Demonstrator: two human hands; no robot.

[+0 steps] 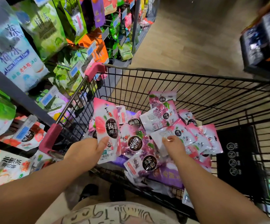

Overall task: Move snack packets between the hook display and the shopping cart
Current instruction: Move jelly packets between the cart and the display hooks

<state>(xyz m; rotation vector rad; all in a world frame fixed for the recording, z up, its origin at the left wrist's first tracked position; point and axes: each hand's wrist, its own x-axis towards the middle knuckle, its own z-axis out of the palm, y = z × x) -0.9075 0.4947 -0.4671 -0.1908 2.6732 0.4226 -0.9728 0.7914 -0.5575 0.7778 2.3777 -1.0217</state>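
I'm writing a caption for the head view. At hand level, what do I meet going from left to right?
Hanging packets → pink corner guard → left hand gripping a pink packet → right hand reaching onto the loose packets → black panel.

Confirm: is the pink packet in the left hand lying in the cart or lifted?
Lifted: the left hand pinches the pink packet by its lower part, upright above the other packets in the shopping cart.

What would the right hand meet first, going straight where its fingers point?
The white packet lying back-up in the cart, right at the fingertips of the right hand. It may already be touching; depth is unclear.
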